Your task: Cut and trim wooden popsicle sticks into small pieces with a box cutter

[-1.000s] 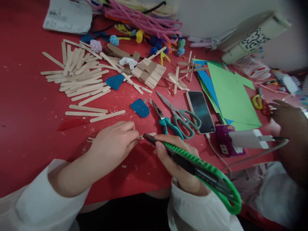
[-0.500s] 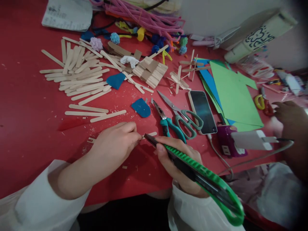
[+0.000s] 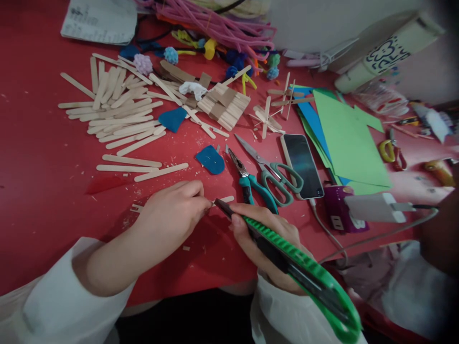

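My left hand (image 3: 175, 215) is closed over a wooden craft stick (image 3: 226, 199) lying on the red table, its fingers pinching near the middle. In my right hand (image 3: 267, 239) is a green utility knife (image 3: 301, 272), gripped close to its front end. The knife's tip meets the stick just right of my left fingertips; the exact cut is too small to make out. Part of the stick is hidden beneath my left hand. Small wood scraps (image 3: 136, 208) lie beside my left wrist.
Beyond my hands lie pliers (image 3: 247, 184), scissors (image 3: 274, 174), a phone (image 3: 303, 167) and a blue felt piece (image 3: 210, 160). A pile of craft sticks (image 3: 118, 105) is at far left. Green paper (image 3: 351, 138) and a cabled white charger (image 3: 375, 209) lie right. Another person's arm (image 3: 439, 229) shows at the right edge.
The other person's hand at the right has drawn back from the red-and-yellow-handled tool towards the edge. My own hands, the stick and the knife stay almost still.
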A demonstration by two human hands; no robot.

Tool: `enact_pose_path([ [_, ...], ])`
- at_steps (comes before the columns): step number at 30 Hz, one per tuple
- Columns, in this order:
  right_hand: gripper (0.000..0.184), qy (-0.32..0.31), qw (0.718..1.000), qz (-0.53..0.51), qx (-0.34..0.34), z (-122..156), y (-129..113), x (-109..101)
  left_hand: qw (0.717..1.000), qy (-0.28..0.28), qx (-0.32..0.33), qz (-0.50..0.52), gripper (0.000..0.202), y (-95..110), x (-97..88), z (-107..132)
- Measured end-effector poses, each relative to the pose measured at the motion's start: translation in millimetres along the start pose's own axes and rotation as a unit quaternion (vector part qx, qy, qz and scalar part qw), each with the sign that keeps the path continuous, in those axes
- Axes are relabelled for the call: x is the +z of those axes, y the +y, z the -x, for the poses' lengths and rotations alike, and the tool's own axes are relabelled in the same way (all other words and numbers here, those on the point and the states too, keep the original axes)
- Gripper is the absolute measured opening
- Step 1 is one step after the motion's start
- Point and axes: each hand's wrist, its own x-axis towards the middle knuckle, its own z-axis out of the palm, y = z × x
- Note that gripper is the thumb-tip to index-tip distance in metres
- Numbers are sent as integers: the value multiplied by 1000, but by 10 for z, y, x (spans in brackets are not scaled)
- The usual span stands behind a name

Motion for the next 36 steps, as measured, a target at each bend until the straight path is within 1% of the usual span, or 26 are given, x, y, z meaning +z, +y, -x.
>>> enact_pose_path([
  [4,12,-16,998,4,-63,-37,-1,14,1000,17,0,-3,24,-11,22,12],
  [6,11,3,996,1,-91,-51,6,38,1000,20,-3,-4,24,-13,31,23],
  [8,12,28,995,0,-99,-59,17,64,1000,23,-6,-1,23,-10,37,31],
  [11,14,23,996,-5,-82,-62,44,93,999,24,-22,11,19,0,35,30],
  [15,16,36,993,-27,-106,-50,65,121,999,14,-42,10,18,11,22,23],
  [16,15,37,994,-30,-100,-41,63,126,999,11,-43,7,18,12,18,22],
  [18,13,22,998,-33,-58,-9,54,131,999,6,-41,7,18,16,9,21],
  [20,10,53,998,-35,-14,39,51,127,999,1,-40,9,18,23,-1,19],
  [22,10,101,994,-40,9,90,58,109,999,-1,-43,7,19,32,-8,14],
  [23,11,104,994,-41,15,108,62,94,999,0,-44,5,20,35,-8,12],
  [26,13,33,998,-32,38,119,61,41,999,9,-39,5,21,37,0,11],
  [27,13,18,999,-30,40,110,57,29,999,8,-38,5,20,36,3,11],
  [33,12,3,999,-32,41,54,32,37,999,1,-46,4,22,40,-5,7],
  [36,13,-4,999,-27,30,47,26,33,999,1,-48,9,22,39,-5,14],
])
